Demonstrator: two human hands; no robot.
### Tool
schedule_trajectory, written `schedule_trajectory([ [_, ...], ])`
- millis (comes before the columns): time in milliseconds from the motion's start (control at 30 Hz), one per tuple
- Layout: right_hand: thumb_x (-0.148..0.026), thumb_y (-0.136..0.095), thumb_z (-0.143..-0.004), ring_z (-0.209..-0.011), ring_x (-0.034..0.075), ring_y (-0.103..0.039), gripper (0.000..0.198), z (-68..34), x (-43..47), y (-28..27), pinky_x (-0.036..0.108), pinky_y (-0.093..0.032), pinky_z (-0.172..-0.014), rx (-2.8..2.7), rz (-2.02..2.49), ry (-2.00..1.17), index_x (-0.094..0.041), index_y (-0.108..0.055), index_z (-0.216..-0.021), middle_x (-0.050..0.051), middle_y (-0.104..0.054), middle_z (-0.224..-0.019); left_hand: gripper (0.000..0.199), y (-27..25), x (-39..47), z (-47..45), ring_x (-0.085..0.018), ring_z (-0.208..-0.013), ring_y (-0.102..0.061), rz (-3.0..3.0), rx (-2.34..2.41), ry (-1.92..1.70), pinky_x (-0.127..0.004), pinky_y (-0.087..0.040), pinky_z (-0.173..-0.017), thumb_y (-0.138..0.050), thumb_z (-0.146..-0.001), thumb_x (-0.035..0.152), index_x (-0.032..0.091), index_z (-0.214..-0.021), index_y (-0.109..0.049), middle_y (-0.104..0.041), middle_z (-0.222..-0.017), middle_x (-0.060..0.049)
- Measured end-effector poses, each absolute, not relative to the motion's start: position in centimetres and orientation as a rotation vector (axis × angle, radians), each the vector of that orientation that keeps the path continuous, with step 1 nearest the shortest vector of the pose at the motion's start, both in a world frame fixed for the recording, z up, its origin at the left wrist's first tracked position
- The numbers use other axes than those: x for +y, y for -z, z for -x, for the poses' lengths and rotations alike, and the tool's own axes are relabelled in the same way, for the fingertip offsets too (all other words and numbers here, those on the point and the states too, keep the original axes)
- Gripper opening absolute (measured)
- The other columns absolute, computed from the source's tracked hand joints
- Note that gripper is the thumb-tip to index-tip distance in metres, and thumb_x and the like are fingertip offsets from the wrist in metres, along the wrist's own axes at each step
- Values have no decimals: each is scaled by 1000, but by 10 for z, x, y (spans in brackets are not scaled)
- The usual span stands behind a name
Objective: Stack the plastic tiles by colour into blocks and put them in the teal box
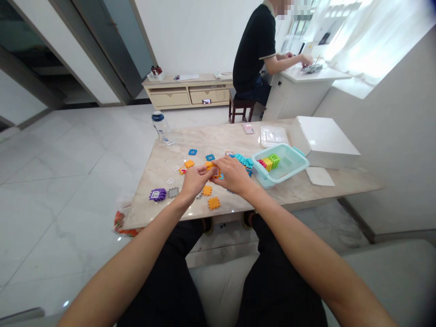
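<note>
Over the middle of the table, my left hand and my right hand meet with fingers closed on an orange interlocking tile. My fingers cover much of it. Loose orange tiles lie just below my hands, and another orange tile is beyond the left one. Two blue tiles sit farther back. To the left are a stack of purple tiles and a grey tile. Turquoise tiles lie behind my right hand, partly hidden.
A light teal basket holds pink, yellow and green tiles. Around it are a clear plastic lid, a white box and a phone. A water bottle stands at the far left corner. Another person sits at a white desk beyond.
</note>
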State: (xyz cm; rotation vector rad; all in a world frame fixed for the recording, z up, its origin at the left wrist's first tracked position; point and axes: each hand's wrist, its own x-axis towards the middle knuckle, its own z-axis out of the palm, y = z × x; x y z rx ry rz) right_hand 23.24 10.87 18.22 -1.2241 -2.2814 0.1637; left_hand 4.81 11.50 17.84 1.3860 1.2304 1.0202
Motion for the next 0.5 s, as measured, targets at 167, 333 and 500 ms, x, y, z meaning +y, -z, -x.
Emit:
schedule_trajectory([
  [167, -34, -81, -95, -116, 33, -65, 33, -232, 112, -176, 46, -52, -102, -2290, 1258, -163, -19, -72, -124, 13, -77, -119, 43, -173, 119, -46, -30, -83, -82, -1409, 1246, -1004, -34, -62, -72, -92, -74, 55, 15, -89, -86, -86, -88, -13],
  [333, -32, -84, -90, -115, 32, -66, 39, -228, 112, -170, 45, -53, -99, -2237, 1275, -210, -19, -71, -125, 12, -77, -121, 37, -170, 120, -44, -31, -83, -82, -1510, 1286, -975, -32, -60, -66, -88, -77, 54, 17, -81, -83, -85, -85, -11],
  [500, -29, -83, -89, -113, 33, -66, 34, -225, 111, -167, 45, -53, -97, -2246, 1270, -164, -19, -73, -120, 12, -77, -118, 39, -168, 120, -42, -31, -82, -82, -1497, 1269, -942, -32, -59, -68, -90, -74, 54, 16, -81, -82, -85, -85, -13],
])
